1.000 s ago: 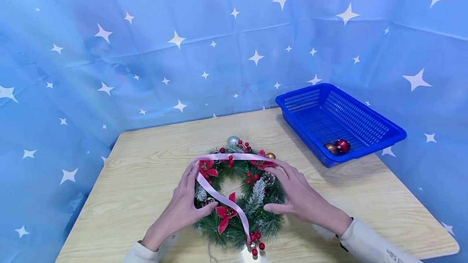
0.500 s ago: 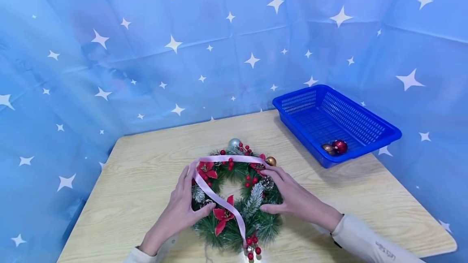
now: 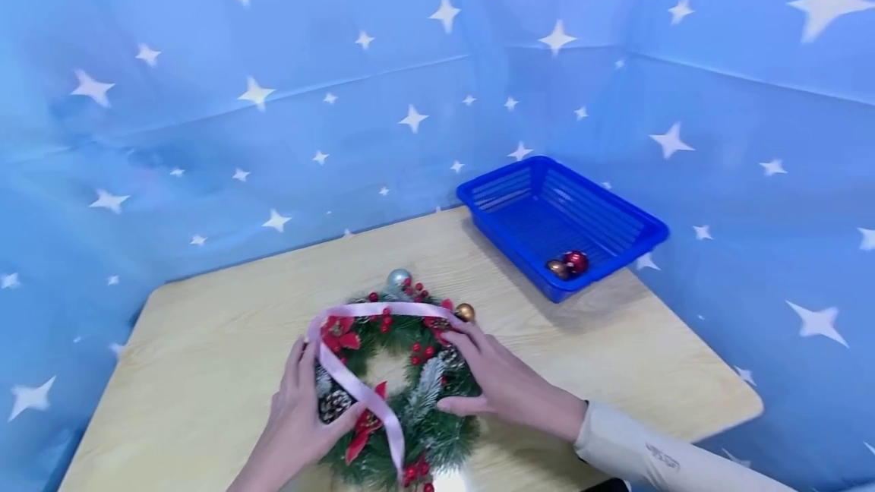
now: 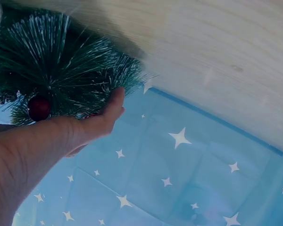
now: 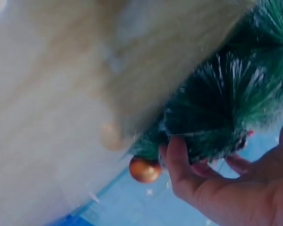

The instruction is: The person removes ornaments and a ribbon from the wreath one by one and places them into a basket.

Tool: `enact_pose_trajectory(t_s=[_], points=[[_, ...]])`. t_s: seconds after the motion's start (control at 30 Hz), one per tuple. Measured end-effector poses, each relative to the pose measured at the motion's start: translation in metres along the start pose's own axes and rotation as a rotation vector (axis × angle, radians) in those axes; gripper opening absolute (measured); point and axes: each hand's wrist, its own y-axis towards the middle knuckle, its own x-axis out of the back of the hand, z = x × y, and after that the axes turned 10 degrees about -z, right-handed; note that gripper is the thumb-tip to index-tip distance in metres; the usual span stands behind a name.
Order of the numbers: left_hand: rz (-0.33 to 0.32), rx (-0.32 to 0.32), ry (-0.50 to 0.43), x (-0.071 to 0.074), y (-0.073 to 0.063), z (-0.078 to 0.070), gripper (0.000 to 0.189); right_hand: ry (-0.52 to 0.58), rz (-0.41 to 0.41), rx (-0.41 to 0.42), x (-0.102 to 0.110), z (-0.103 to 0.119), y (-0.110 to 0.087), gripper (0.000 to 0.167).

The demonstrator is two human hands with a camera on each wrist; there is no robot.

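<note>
A round green wreath [image 3: 444,439] lies on the table, trimmed with red poinsettias, berries, pine cones [image 3: 335,405] and frosted sprigs. A pale pink ribbon [image 3: 352,386] runs across its top and slants down over its front. My left hand [image 3: 294,408] grips the left side, thumb over the front, fingertips beside the ribbon's bend. On the opposite side, my right hand [image 3: 506,382] holds the wreath with its fingers bent over the rim, near the ribbon's right end. A silver-blue ball [image 3: 399,279] and a gold ball [image 3: 465,313] show at the far edge.
A blue plastic basket [image 3: 488,215] stands at the back right of the wooden table [image 3: 205,370]. Inside lie a red ball [image 3: 576,261] and a gold-brown ball [image 3: 557,269]. A blue star-patterned curtain [image 3: 383,44] hangs behind.
The head view has swung right, so everything sits further left in it. Both hands stay at the wreath's sides. The left-hand pine cone and the gold ball show more fully.
</note>
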Motion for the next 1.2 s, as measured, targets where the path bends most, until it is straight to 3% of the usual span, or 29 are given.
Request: enact_pose_trajectory(t_s=[0.17,0.33,0.43,0.57,0.73,0.9,1.2], points=[[-0.025,0.011,0.03,0.011,-0.014,0.018,0.126,-0.019,-0.018,0.001,-0.006,0.008,0.02,0.096],[-0.032,-0.07,-0.003,0.009,-0.004,0.023,0.122,0.003,-0.158,-0.035,0.003,-0.01,0.037,0.071],[-0.001,-0.098,-0.042,0.005,0.004,0.023,0.12,0.074,-0.189,-0.074,0.01,-0.025,0.045,0.052],[0.047,-0.112,-0.098,0.003,0.009,0.025,0.12,0.166,-0.12,-0.122,0.015,-0.04,0.05,0.041],[0.064,-0.159,-0.127,0.001,0.012,0.027,0.118,0.192,-0.042,-0.171,0.015,-0.05,0.051,0.037],[0.067,-0.157,-0.133,-0.002,0.014,0.028,0.116,0.251,-0.052,-0.208,0.018,-0.052,0.047,0.03],[0.035,-0.114,-0.109,-0.001,0.012,0.027,0.102,0.28,-0.111,-0.177,0.023,-0.054,0.045,0.013]])
